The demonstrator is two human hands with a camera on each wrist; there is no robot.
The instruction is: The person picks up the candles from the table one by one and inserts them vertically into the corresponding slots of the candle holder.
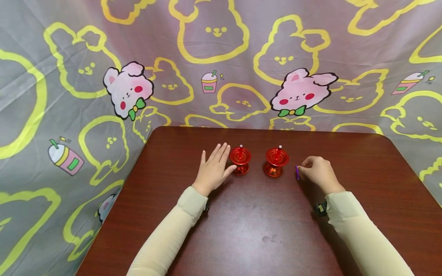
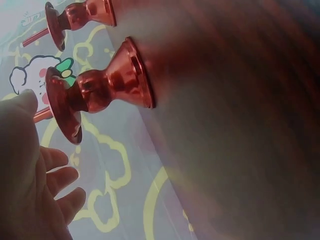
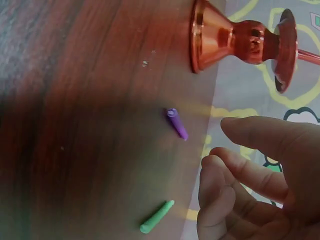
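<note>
Two shiny red candle holders stand upright on the table, the left holder (image 1: 240, 158) and the right holder (image 1: 274, 170). Each has a flared base, a dish and a thin upright post. My left hand (image 1: 214, 169) is spread beside the left holder, its thumb close to the dish; whether they touch I cannot tell. To the right of the right holder, my right hand (image 1: 320, 172) hovers by a small purple candle-like stick (image 3: 177, 123) lying on the table. In the right wrist view its thumb and bent index finger stand apart, holding nothing. A similar green stick (image 3: 157, 217) lies nearby, hidden in the head view.
The brown wooden table (image 1: 248, 226) has rounded back corners. Behind it and at the left hangs a grey curtain (image 1: 238, 73) printed with yellow outlines, pink rabbits and cups.
</note>
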